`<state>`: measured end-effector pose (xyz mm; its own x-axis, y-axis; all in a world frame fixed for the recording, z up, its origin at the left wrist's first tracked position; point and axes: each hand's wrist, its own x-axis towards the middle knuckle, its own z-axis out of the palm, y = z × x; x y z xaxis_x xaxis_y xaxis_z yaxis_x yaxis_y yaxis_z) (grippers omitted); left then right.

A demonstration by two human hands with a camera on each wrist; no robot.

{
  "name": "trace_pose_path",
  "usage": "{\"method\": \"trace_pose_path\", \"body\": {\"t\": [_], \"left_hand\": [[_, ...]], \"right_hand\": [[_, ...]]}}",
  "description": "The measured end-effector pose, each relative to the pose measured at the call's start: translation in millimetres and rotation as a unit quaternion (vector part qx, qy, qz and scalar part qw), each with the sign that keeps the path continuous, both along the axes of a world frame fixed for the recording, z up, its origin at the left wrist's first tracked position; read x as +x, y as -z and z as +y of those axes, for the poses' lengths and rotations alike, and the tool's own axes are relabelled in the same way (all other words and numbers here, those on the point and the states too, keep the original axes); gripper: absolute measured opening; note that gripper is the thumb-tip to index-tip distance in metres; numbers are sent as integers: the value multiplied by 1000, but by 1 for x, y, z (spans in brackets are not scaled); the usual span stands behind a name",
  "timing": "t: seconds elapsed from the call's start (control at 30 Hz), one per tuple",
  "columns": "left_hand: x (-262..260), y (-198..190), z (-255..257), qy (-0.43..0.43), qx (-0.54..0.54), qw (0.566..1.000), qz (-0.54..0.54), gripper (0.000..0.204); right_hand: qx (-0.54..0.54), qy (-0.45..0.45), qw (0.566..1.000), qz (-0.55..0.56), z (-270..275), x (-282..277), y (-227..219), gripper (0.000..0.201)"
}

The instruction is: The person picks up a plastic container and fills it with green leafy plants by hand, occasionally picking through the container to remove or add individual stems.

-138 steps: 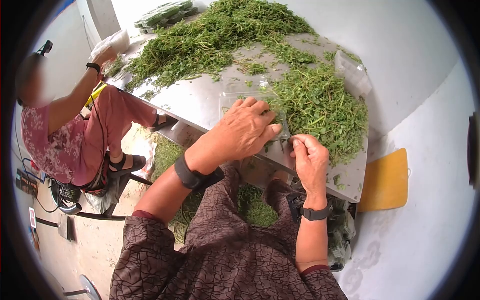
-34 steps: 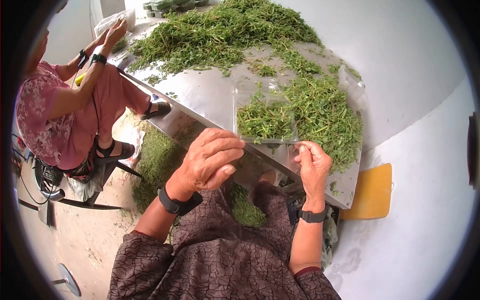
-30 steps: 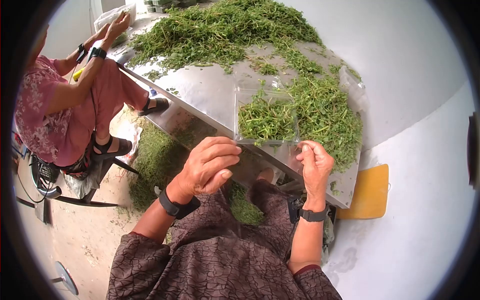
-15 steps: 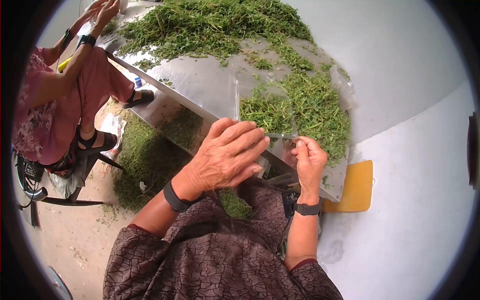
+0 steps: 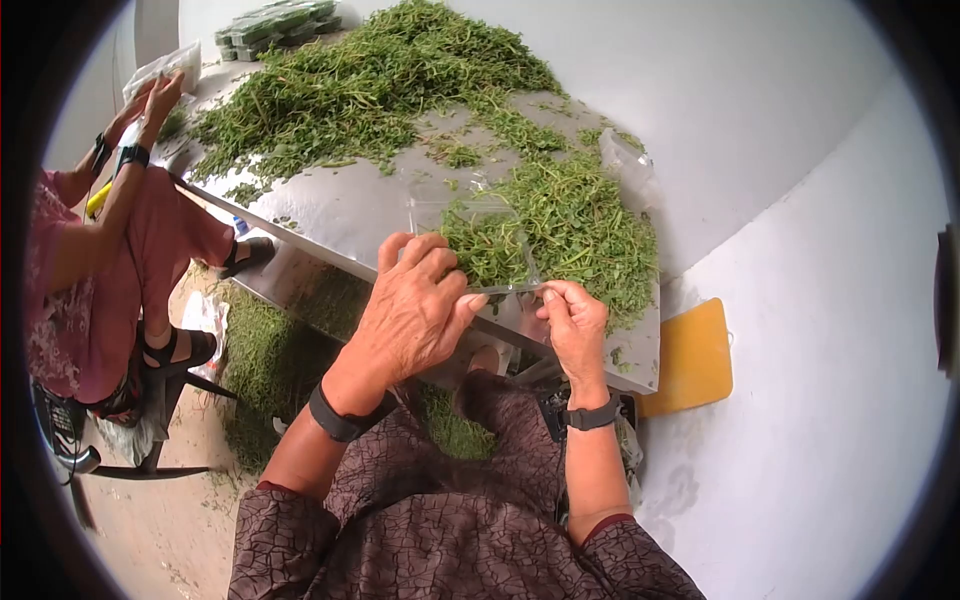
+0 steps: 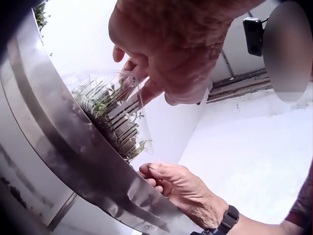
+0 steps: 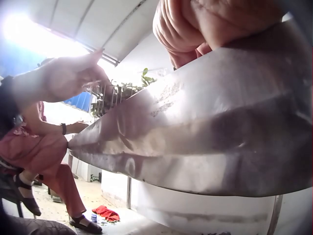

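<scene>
A clear plastic box [image 5: 505, 289] filled with leafy green stems [image 5: 485, 245] sits at the metal table's front edge. My left hand [image 5: 408, 315] grips its near left side, fingers bent over into the box and thumb along the near rim. In the left wrist view, those fingertips show partly through the clear wall [image 6: 142, 115]. My right hand [image 5: 575, 328] is at the near right corner, thumb and forefinger pinched together on the box's edge, its other fingers curled. A large heap of the same greens [image 5: 590, 225] lies right behind and beside the box.
The metal table [image 5: 330, 210] carries a bigger heap of greens [image 5: 370, 80] and packed boxes [image 5: 275, 28] at the back. A clear plastic stack [image 5: 630, 170] stands by the wall. Another person [image 5: 100, 250] sits at the left. A yellow board [image 5: 690, 355] leans at the right.
The left hand covered the box at first, drew back off it, then returned to its near left side. More greens show in the box. The right hand has stayed at the corner.
</scene>
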<state>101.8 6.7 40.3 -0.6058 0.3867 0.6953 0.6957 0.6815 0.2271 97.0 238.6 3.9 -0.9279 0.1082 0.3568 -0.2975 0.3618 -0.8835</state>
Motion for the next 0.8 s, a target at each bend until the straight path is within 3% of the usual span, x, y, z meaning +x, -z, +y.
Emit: {"method": "trace_pose_path", "body": {"t": [0.17, 0.3, 0.37, 0.4, 0.43, 0.5, 0.57, 0.6, 0.67, 0.8], "left_hand": [[16, 17, -17, 59, 73, 990, 104, 23], [25, 52, -34, 133, 92, 982, 102, 23], [28, 69, -37, 168, 66, 982, 49, 22], [32, 76, -40, 180, 57, 982, -26, 15], [33, 85, -40, 182, 57, 981, -30, 15], [29, 106, -35, 174, 62, 977, -109, 10], [25, 124, -32, 174, 70, 971, -145, 7], [23, 133, -30, 176, 72, 965, -179, 10], [17, 149, -26, 179, 76, 957, -215, 12], [7, 175, -19, 200, 40, 942, -266, 13]], "right_hand": [[-30, 8, 1000, 4, 10, 3, -25, 13], [27, 41, 998, 47, 32, -16, -60, 13], [51, 59, 996, 47, 42, -27, -71, 14], [131, 62, 988, 60, 47, -31, -74, 16], [211, 63, 973, 70, 49, -34, -75, 18], [232, 63, 970, 40, 45, -36, -80, 23], [386, 24, 918, 88, 42, -38, -79, 23], [387, 26, 918, 85, 44, -42, -75, 23], [510, 5, 847, 149, 50, -52, -61, 19], [554, 0, 819, 152, 61, -61, -59, 13]]}}
